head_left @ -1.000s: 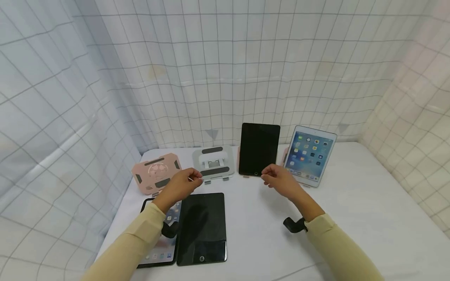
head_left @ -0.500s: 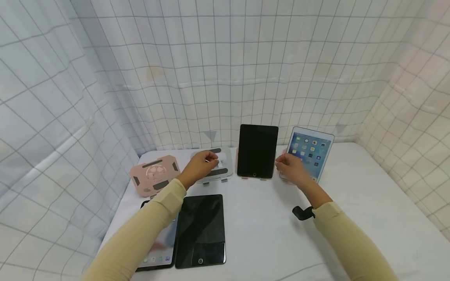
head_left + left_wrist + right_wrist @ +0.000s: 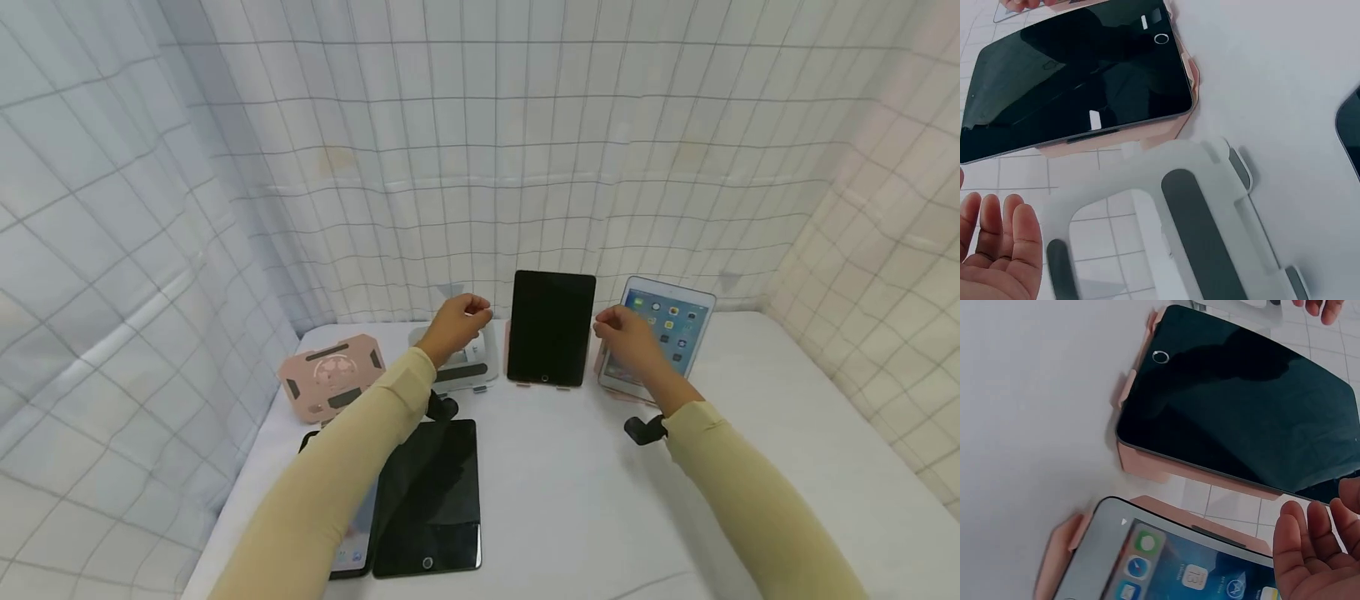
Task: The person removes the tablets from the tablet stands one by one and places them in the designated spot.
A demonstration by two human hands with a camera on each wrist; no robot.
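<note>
In the head view, we are flanking a propped black tablet (image 3: 551,329) with two bare grips above a white desk (image 3: 555,475). Our left grip (image 3: 456,325) is hovering just beside its left edge, over a grey stand (image 3: 465,372); our right grip (image 3: 633,343) is hovering just beside the opposite edge, in front of a lit white tablet (image 3: 671,321). As we are judging it, sound handling is depending on both grips meeting the edges at matching height, so the black tablet is not twisting.

In the left wrist view, our left fingers (image 3: 1025,231) are curling loosely, with nothing between them, near a top corner of the black tablet. Beyond the grip, a pink stand (image 3: 1163,132) is backing it; the grey stand is lying just beside the fingertips, and a path clear of its frame is looking wise.

In the right wrist view, our right thumb (image 3: 1350,495) is showing at the black tablet's edge; touching or just apart, we cannot tell. The fingers are bending loosely, holding nothing. A lip (image 3: 1127,390) is fronting the tablet's bottom edge, far from the grip, so any good lift is probably needing to be clearing it first, without nudging the white tablet close beside the fingers.
</note>
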